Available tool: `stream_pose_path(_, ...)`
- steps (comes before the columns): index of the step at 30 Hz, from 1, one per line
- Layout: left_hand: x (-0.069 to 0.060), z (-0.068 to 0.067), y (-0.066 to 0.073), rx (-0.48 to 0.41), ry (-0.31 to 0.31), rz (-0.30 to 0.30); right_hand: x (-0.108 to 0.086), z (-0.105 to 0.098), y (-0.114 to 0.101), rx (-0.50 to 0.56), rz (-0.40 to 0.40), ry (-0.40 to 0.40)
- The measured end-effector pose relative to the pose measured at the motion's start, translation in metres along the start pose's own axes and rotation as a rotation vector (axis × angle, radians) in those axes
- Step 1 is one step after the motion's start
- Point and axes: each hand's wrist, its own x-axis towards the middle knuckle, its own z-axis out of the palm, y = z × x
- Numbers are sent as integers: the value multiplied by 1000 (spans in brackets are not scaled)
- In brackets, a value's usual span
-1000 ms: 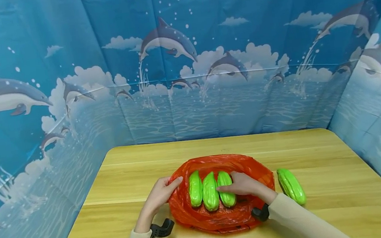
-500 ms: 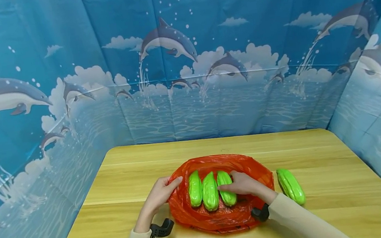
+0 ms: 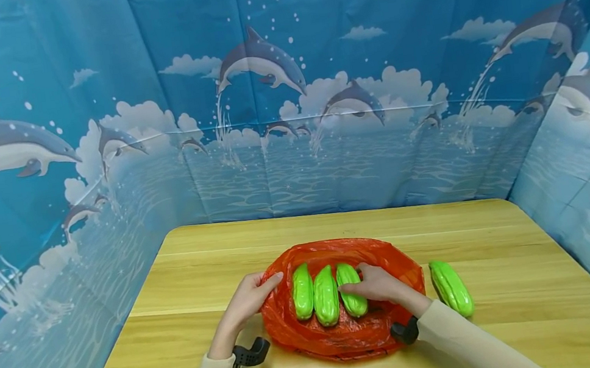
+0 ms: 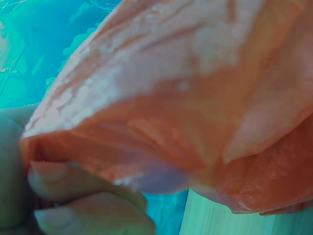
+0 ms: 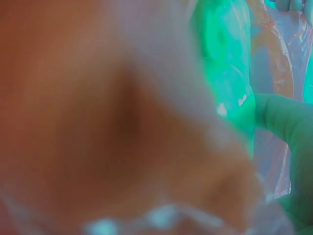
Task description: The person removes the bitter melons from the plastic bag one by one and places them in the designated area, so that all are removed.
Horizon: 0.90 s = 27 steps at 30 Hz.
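The soft red bag is pinched by the left grip. One green vegetable, likely slippery, is pinched by the right grip, best around its middle.

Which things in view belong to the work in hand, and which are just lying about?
In the work:
red bag, its edge pinched by the left hand
gripped green vegetable, inside the bag, in the right hand
middle green vegetable and left green vegetable, also inside

Lying about:
loose green vegetable, on the table, in neither hand; lookalike, so possibly wanted
dolphin backdrop, just scenery
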Motion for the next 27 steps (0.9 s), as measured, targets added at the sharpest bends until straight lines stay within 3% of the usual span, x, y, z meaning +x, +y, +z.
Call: stream_pose_path(27, 0, -1, 0, 0, 6, 2, -5, -5, 2, 30, -24, 20)
